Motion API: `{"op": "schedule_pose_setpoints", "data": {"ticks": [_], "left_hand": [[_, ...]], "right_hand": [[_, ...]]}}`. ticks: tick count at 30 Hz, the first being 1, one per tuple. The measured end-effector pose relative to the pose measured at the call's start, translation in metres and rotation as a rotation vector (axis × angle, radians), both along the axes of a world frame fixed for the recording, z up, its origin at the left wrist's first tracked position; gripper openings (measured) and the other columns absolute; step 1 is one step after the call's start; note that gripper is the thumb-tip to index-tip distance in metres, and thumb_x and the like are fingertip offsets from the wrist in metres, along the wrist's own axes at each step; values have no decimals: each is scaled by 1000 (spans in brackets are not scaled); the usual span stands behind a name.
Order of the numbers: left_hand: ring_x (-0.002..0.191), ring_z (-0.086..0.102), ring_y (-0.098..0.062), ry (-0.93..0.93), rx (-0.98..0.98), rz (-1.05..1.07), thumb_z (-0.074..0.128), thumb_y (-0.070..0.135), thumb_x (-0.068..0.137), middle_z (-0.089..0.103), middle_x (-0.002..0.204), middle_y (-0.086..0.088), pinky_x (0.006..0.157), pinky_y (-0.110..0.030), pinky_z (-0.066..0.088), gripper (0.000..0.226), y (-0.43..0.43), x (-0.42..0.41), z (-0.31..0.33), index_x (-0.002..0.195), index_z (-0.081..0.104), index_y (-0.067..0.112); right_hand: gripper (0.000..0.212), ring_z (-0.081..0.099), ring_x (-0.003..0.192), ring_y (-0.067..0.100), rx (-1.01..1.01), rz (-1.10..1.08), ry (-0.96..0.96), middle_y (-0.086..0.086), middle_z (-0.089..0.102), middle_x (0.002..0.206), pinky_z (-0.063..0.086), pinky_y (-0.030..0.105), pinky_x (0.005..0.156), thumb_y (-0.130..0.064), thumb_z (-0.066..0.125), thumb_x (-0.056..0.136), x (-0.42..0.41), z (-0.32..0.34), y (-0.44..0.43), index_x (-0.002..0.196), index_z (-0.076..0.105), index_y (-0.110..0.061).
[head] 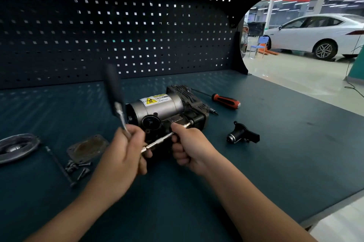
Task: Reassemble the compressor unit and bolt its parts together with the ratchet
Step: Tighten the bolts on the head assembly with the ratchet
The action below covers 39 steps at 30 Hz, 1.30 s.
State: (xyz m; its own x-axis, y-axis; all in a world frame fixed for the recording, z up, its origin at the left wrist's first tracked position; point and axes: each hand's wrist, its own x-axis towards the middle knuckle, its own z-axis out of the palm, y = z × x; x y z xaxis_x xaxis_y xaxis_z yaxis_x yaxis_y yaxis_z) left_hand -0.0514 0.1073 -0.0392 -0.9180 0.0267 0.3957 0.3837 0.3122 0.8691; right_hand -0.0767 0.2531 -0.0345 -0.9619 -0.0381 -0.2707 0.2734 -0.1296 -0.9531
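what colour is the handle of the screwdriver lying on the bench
The screwdriver handle is orange-red and black, best seen in the head view.

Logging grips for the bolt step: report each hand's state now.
Left hand: closed, gripping the ratchet near its head.
Right hand: closed, holding the extension bar.

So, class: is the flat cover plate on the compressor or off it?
Off. The cover plate lies flat on the bench, left of the compressor, loose screws beside it.
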Motion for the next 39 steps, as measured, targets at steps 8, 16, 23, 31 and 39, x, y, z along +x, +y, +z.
{"op": "schedule_pose_setpoints", "data": {"ticks": [8,16,23,31,39], "left_hand": [[34,44,-6,-350,371,-43,40,28,98,60,49,-2,35,-15,37,18,-2,-9,-2,86,46,15],[72,46,-9,684,-920,-176,21,48,97,51,87,11,62,-19,40,33,-25,-15,-16,98,43,24],[27,39,-8,-617,731,-117,39,37,97,56,49,-7,29,-13,33,29,3,-8,0,83,48,14],[48,50,-5,188,-312,-63,46,25,96,58,60,4,51,-15,38,8,-13,-10,-3,89,43,25],[53,55,-5,245,-387,-62,41,44,89,58,64,4,53,-14,39,9,-15,-5,-9,86,43,36]], "right_hand": [[41,24,27,8,39,-25,5,-7,32,32,17,12,34,-37,40,96,2,-2,-2,62,42,-15],[43,25,28,7,93,-76,90,-7,34,32,17,11,35,-35,46,95,4,-3,-6,58,45,-13],[40,25,26,5,41,-50,72,-9,34,32,17,11,32,-31,41,97,5,-1,-7,61,44,-13],[40,28,28,6,90,-65,78,-8,36,33,20,11,33,-36,44,95,5,-3,-5,62,50,-13],[39,30,27,7,77,-95,75,-6,39,33,21,11,34,-29,43,95,4,-4,-6,61,48,-12]]}}
